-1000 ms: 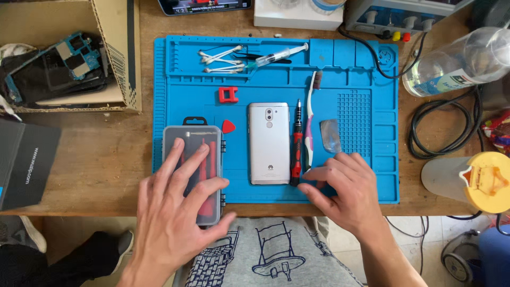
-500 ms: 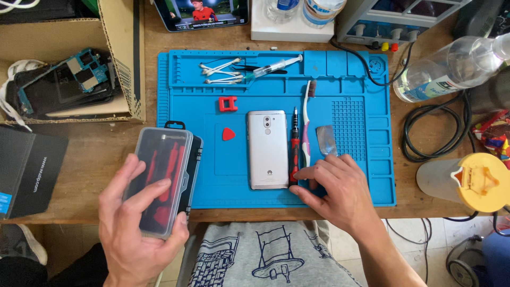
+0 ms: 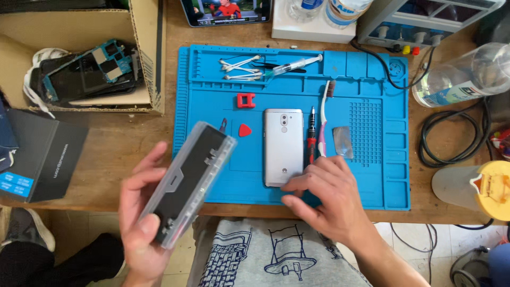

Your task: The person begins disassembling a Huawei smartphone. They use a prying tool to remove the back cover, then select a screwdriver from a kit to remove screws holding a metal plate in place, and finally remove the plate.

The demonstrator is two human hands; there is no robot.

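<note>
Left hand: closed round a clear plastic tool case, lifted off the bench and tilted, at 7 o'clock of the mat.
Right hand: holding nothing, fingers loosely spread, fingertips resting on the mat at the lower edge of the phone.
Phone: silver, back side up, flat at the centre of the mat, back cover on, no screws or parts seen removed.
Progress: judged early; case raised and apparently shut, phone unopened, tools lying untouched.
Screwdriver: red and black, just beside the phone at 3 o'clock.
Toothbrush: pale handle, alongside the screwdriver, bristles toward 12 o'clock.
Red pick: triangular, at 9 o'clock of the phone.
Cotton swabs: loose in the upper tray, 11 o'clock, with a syringe near.
Surface: blue repair mat on a worn wooden bench.
Surroundings: cardboard box of phone parts at 10 o'clock; clear bottle at 2 o'clock; black cables at 3 o'clock; yellow-capped container at 4 o'clock.
</note>
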